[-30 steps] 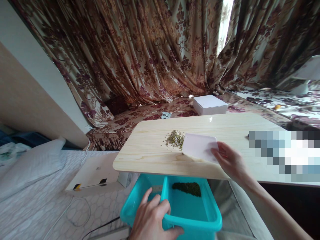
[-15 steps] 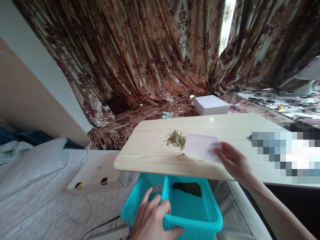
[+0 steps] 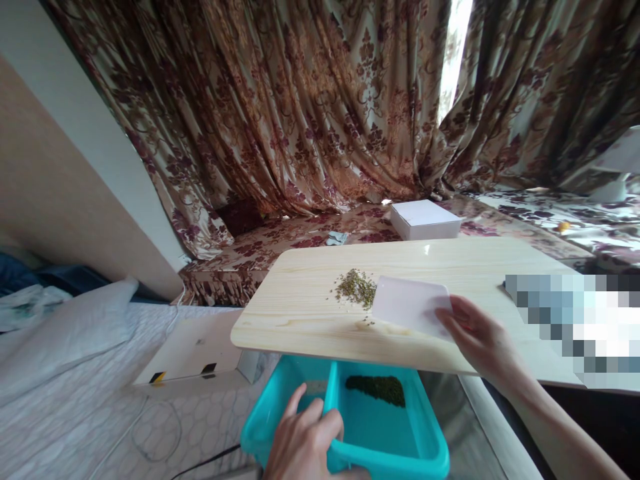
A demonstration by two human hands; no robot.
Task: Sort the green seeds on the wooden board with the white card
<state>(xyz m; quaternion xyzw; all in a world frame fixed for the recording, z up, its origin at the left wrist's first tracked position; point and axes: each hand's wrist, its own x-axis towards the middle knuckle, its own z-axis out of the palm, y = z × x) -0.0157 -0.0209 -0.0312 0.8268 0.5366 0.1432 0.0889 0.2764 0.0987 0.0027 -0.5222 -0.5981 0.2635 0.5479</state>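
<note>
My right hand (image 3: 481, 340) grips the near edge of a white plastic scraper (image 3: 411, 305) that rests on the pale wooden tabletop (image 3: 300, 313). The scraper's left edge touches a small heap of green mung beans (image 3: 356, 288). Below the table's front edge my left hand (image 3: 306, 440) is closed on the rim of a turquoise plastic bin (image 3: 430, 447). A darker patch of the same green beans (image 3: 376, 389) lies on the bin's floor. An inner divider splits the bin, and my fingers curl over it.
A white box (image 3: 424, 219) sits behind the table on the floral cloth. Heavy patterned curtains (image 3: 300, 100) fill the back. A flat white carton (image 3: 195, 347) and a cable (image 3: 200, 457) lie on the quilted bed to the left, near a pillow (image 3: 60, 333).
The view has shifted slightly, so table and bin sit lower in the picture. The scraper and both hands keep nearly the same places relative to the beans.
</note>
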